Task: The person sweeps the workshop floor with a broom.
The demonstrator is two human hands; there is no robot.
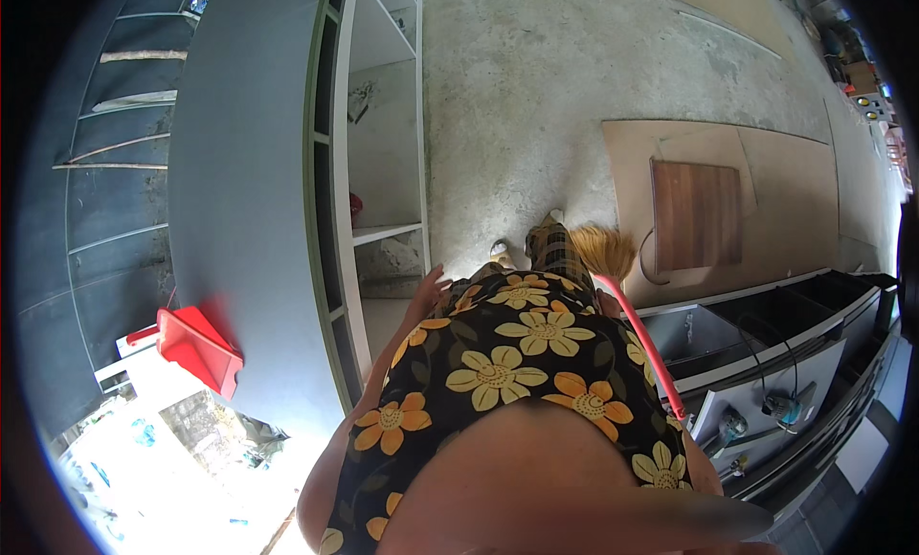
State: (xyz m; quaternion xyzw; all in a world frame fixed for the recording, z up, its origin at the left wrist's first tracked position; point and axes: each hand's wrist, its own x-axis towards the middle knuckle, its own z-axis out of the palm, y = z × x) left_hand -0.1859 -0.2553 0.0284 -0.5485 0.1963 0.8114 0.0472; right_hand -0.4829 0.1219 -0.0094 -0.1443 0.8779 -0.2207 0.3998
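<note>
Looking straight down here: the person is standing on a rough grey concrete floor [536, 86], wearing a black dress with yellow flowers, and a broom with a pink plastic handle and straw-coloured bristles [627, 311] runs diagonally down their right side. The bristle end sits on the floor just beside their feet, right at the edge of a pale plywood sheet [785, 182], and my guess is the slant simply puts the bristles flat on the ground ahead of them. The right hand itself is hidden behind the body, so I can't tell how the grip on the handle looks, only that the handle heads toward that side.

The left hand [428, 289] hangs loose beside the hip with its fingers spread, holding nothing, close to the tall grey cabinet with open white shelves [378, 172].

Counting stuff: one broom, one red plastic dustpan [196, 349] lying on top of the grey cabinet, probably parked up there out of the way. One small dark wooden panel [696, 213] lies on the plywood. Over on the right there's a low black-and-white cabinet unit [766, 335], and two power tools with blue bodies [761, 416] rest on it.
</note>
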